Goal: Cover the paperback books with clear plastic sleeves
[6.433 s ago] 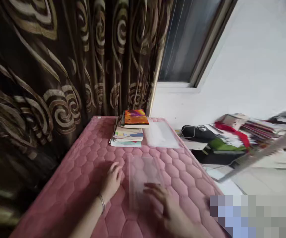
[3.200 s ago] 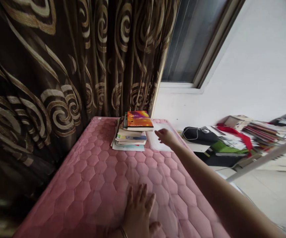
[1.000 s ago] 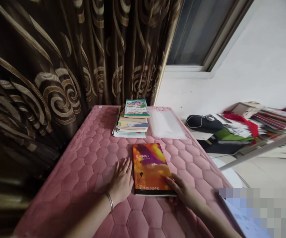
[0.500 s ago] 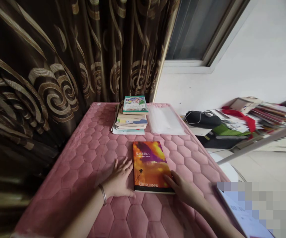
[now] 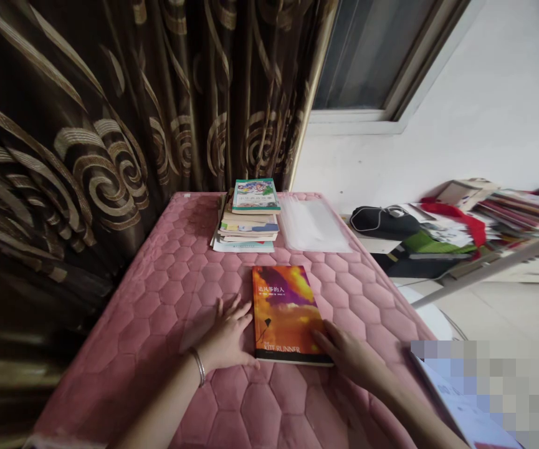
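Note:
A paperback book (image 5: pixel 285 315) with an orange and purple cover, titled The Kite Runner, lies flat on the pink quilted bed cover (image 5: pixel 260 405), front cover up. My left hand (image 5: pixel 227 337), with a silver bracelet at the wrist, rests beside the book's left edge. Its fingers are spread and it holds nothing. At the lower right edge of the book is my right hand (image 5: pixel 344 349), thumb on the cover and fingers along the side. The undersides of its fingers are hidden.
Beyond the book stands a stack of books (image 5: pixel 250 227), a green-edged one on top. Translucent plastic sheets (image 5: pixel 316 224) lie to its right. A patterned curtain (image 5: pixel 110 156) hangs at left. A black pouch (image 5: pixel 384 222) and piled papers are at right; a pale screen-like panel (image 5: pixel 460 399) is lower right.
The view has shifted very slightly. Both hands and the book keep the same places relative to each other.

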A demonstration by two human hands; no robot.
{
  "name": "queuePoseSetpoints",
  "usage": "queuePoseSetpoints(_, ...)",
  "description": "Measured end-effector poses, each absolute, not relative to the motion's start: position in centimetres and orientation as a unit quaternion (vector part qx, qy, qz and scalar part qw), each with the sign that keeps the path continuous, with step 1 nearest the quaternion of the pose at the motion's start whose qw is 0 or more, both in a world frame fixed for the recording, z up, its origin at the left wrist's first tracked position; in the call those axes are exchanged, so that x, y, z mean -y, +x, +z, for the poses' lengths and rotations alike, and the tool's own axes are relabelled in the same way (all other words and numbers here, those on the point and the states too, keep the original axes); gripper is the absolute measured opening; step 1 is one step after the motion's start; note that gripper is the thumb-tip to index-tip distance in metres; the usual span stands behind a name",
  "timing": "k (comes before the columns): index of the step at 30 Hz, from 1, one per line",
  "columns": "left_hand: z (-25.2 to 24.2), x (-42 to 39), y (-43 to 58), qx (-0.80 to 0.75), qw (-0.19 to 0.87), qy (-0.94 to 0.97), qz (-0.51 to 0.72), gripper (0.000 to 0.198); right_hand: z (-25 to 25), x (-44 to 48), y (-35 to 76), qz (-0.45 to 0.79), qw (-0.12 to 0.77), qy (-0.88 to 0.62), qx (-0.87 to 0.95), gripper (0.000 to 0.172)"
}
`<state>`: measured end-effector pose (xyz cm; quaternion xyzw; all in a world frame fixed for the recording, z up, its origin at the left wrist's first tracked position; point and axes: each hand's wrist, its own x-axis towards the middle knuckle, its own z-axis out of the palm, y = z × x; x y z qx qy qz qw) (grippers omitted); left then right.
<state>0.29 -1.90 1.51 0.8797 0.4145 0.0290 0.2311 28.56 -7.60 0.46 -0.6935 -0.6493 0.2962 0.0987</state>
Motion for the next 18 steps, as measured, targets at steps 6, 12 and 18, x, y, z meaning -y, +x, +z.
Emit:
queuePoseSetpoints(6,1.53,2.0,0.28,-0.407,0.233,0.883,0.036,0.099,0.48,7.74,28.45,0.279,0.108,-0.698,0.651,0.037)
queuePoseSetpoints(12,1.2,2.16,0.17,-0.406,0.221,0.885,0.047,0.1,0.5,7.77,28.33,0.289,0.114,-0.699,0.645,0.033)
queuePoseSetpoints(18,1.43,2.21,0.2,-0.41,0.228,0.882,0.045,0.1,0.02,7.84,28.41,0.266,0.121,-0.685,0.667,0.037)
